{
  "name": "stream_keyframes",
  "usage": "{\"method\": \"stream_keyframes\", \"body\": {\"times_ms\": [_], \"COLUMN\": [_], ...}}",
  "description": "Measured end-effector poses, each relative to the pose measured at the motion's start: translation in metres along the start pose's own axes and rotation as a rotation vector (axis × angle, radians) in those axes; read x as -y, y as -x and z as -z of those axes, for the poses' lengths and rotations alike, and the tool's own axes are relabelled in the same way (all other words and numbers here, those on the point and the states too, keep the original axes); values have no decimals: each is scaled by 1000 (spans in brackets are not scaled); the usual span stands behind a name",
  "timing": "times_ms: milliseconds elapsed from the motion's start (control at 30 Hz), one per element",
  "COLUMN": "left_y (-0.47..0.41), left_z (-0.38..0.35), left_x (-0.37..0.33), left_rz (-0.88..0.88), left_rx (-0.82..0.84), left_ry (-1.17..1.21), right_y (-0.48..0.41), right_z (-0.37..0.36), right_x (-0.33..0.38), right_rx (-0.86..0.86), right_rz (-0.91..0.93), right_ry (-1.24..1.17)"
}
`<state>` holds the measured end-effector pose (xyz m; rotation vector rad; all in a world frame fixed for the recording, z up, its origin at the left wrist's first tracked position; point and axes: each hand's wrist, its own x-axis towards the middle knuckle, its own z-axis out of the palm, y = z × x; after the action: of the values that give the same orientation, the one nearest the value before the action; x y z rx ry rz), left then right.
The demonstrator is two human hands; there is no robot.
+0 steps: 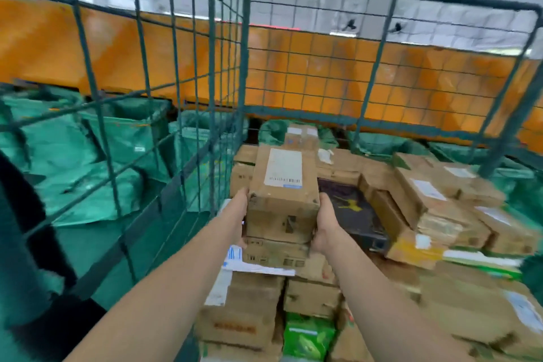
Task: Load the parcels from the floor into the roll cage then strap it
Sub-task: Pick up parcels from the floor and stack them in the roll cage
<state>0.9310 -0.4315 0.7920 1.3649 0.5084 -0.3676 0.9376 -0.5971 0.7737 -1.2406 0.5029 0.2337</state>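
Your left hand and right hand grip the brown cardboard box with a white label by its two sides. You hold it inside the green wire roll cage, over the stacked brown cardboard parcels and just beside a flat black box. Green sacks lie outside the cage, at the left.

Brown labelled parcel — we grip it between left hand and right hand; more parcels beneath, within green roll cage.
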Motion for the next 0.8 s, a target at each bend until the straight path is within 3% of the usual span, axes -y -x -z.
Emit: {"method": "stream_keyframes", "body": {"times_ms": [133, 400, 800], "left_y": [-35, -119, -205], "left_z": [0, 21, 48], "left_x": [-22, -35, -38], "left_rz": [22, 54, 96], "left_rx": [-77, -104, -91], "left_ry": [32, 70, 103], "right_y": [-51, -120, -167], "right_z": [-17, -49, -91], "right_x": [17, 18, 17], "right_rx": [131, 137, 108], "right_rz": [-49, -142, -138], "right_ry": [55, 50, 117]}}
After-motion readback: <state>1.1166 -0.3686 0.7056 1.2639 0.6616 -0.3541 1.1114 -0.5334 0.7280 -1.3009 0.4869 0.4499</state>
